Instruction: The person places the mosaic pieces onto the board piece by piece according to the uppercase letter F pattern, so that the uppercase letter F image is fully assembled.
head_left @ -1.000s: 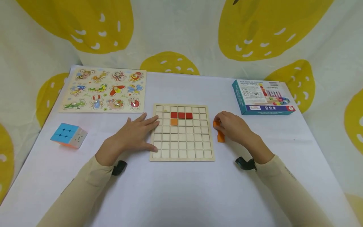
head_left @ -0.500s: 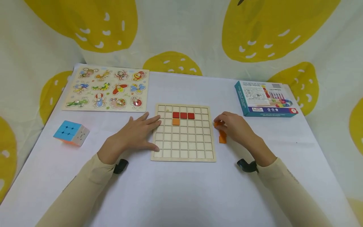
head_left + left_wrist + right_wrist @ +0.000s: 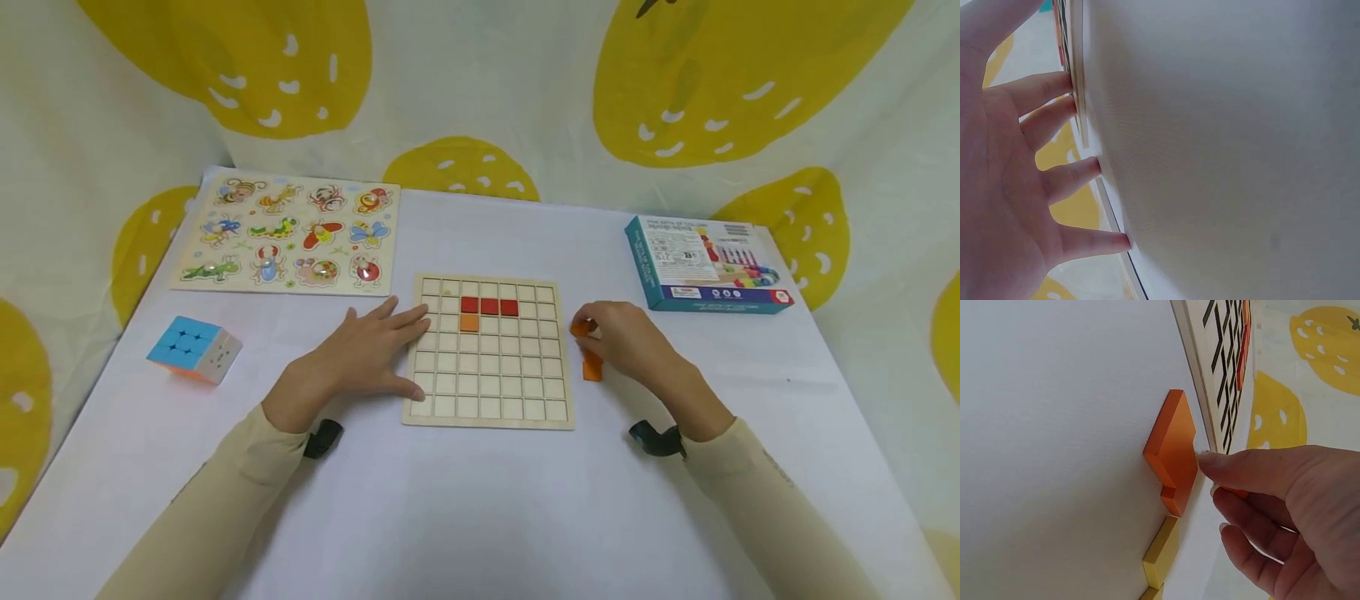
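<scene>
The board (image 3: 490, 364) (three red tiles (image 3: 489, 307) are set in it) is touched at its left edge by the left hand (image 3: 365, 346), fingers spread. Just beside its right edge, an orange tile (image 3: 579, 329) is pinched by the right hand (image 3: 628, 337), fingers curled, near loose orange tiles (image 3: 1174, 447) on the worktop (image 3: 480, 508).
</scene>
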Demonstrator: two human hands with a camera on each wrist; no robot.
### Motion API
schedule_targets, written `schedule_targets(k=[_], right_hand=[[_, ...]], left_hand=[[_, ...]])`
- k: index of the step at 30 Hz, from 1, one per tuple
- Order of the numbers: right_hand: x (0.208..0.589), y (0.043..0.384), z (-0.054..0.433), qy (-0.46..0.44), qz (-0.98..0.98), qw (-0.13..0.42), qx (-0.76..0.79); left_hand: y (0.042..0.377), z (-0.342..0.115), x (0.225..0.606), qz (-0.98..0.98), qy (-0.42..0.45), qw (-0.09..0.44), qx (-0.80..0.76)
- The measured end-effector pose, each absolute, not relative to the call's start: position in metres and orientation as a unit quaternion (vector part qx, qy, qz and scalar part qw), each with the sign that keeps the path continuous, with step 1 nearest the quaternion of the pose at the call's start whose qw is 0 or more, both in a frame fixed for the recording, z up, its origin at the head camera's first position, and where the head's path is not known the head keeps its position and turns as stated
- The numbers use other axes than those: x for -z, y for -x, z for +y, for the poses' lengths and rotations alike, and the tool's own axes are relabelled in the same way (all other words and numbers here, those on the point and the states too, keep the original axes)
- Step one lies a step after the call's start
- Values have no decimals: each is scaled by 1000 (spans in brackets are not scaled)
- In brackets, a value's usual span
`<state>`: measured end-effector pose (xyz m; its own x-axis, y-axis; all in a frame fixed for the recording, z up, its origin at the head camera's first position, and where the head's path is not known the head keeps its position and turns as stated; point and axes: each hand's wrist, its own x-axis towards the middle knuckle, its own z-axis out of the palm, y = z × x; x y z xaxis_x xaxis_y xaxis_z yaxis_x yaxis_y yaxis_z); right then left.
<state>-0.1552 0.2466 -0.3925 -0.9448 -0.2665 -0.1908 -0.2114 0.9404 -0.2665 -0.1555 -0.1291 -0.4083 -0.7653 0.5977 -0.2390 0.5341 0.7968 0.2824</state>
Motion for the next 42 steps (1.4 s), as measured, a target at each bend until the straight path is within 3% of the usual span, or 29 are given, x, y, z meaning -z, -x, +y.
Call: schedule_targets(k=[9, 26, 30, 37, 42], right_hand=[[391, 158, 229, 156, 982, 70, 85], [402, 151, 145, 332, 932, 53, 136], [403, 149, 139, 347, 926, 47, 142], [411, 150, 139, 375, 912, -17, 163], [414, 151, 137, 370, 916, -17, 157]], left_hand=[[155, -127, 405, 935, -298, 168, -93], [156, -128, 408, 936, -299, 165, -91], [157, -128, 408, 935, -299, 165, -91], [158, -129, 407, 936, -299, 164, -88], [158, -129, 407, 935, -298, 167, -96]])
